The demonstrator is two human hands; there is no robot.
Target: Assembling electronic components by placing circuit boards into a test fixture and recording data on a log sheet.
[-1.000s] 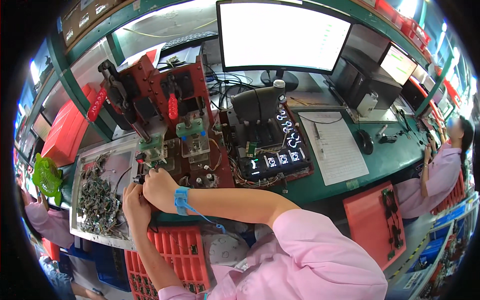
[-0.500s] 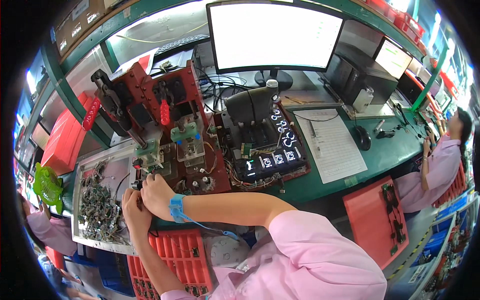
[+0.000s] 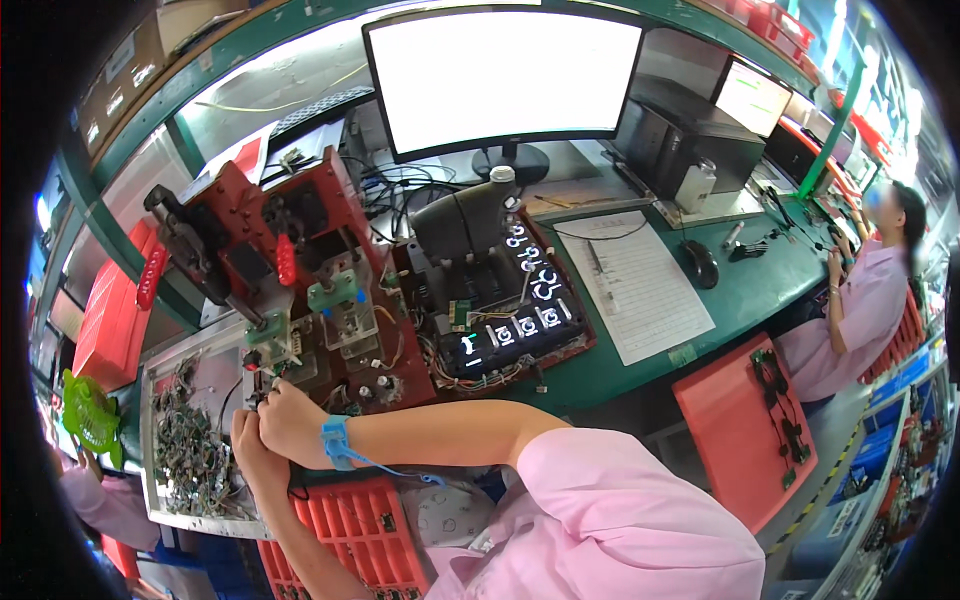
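Observation:
My right hand [image 3: 292, 426], with a blue wrist strap [image 3: 337, 440] around its wrist, lies against my left hand [image 3: 258, 452]. Both hands have curled fingers, meeting around a small dark part [image 3: 260, 388] that the fingers mostly hide; its kind I cannot make out. Just beyond them stands a red test fixture [image 3: 325, 205] with toggle clamps, one having a red handle [image 3: 151, 278]. Its green-topped clear block [image 3: 272, 335] is close to my right fingertips. Left of my hands, a metal-edged tray [image 3: 152, 480] holds a heap of small wired circuit boards [image 3: 190, 440].
A lit black display panel [image 3: 520, 330] sits right of the fixture, before a bright monitor [image 3: 505, 80]. Further right are a paper sheet [image 3: 635, 290] and a mouse [image 3: 699, 264]. Red divided trays [image 3: 350, 520] lie below my arms. A co-worker [image 3: 850, 300] sits at right.
The whole scene has shifted left and somewhat downward in the view. My hands stay together beside the fixture, with only slight finger movement.

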